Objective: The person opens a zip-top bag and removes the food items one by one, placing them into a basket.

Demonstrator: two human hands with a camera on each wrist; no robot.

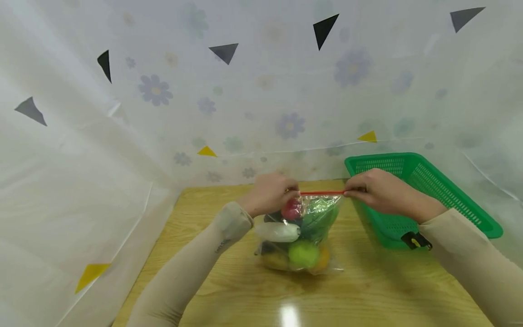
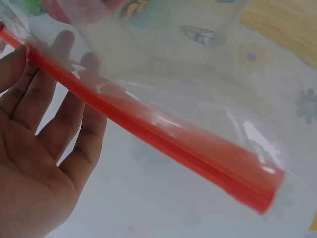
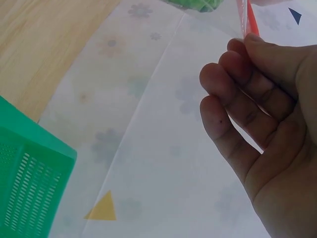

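Observation:
A clear zip bag point(image 1: 282, 250) with a red zip strip point(image 2: 163, 136) stands on the table, filled with several fruits and vegetables. Inside show a red round fruit point(image 1: 292, 209), a white long vegetable point(image 1: 278, 232), a green round fruit point(image 1: 303, 254), an orange fruit point(image 1: 323, 259) and a dark green leafy piece point(image 1: 320, 218). My left hand point(image 1: 270, 193) pinches the red strip between thumb and fingers toward its left part. At the strip's right end, my right hand point(image 1: 377, 190) pinches the corner between thumb and index finger, its other fingers loosely curled.
A green plastic basket point(image 1: 457, 200) with slotted walls stands on the right of the wooden table point(image 1: 229, 295), below my right forearm. A pale flower-patterned sheet point(image 1: 253, 100) with black, grey and yellow triangles hangs behind and at the sides.

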